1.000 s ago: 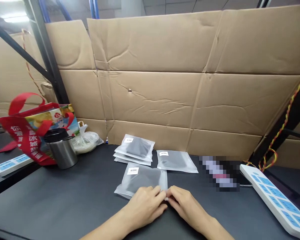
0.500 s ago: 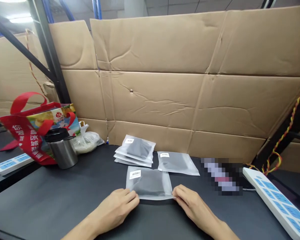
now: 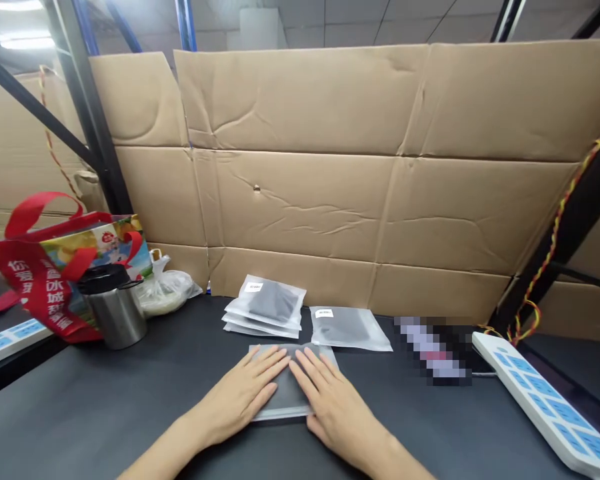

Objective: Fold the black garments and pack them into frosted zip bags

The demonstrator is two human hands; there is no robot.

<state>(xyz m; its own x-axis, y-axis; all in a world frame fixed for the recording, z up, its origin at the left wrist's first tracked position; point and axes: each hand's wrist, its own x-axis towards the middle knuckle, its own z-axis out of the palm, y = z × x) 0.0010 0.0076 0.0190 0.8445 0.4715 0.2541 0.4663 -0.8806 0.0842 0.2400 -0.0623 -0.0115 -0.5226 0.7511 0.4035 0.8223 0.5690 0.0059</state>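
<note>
A frosted plastic bag (image 3: pixel 286 400) with something dark inside lies flat on the black table, partly covered by my hands. My left hand (image 3: pixel 247 390) rests on its left half, fingers stretched out. On the right half, my right hand (image 3: pixel 333 397) lies flat with its fingers spread, the fingertips of both hands almost meeting. The bag's label is hidden under my left hand. Just behind lies a stack of similar bags (image 3: pixel 273 301), the top one bearing a barcode label. Another labelled bag (image 3: pixel 351 330) lies to the right of that stack.
At the left stand a steel flask (image 3: pixel 114 313), a red carry bag (image 3: pixel 45 280) and a knotted clear plastic bag (image 3: pixel 167 290). One white power strip (image 3: pixel 545 400) lies at the right, another (image 3: pixel 13 341) at far left. A cardboard wall (image 3: pixel 300 193) closes off the back.
My hands have left the near corners of the bag and moved inward onto its top, fingers now flat. The bag sits slightly nearer me. The camera view has shifted a little.
</note>
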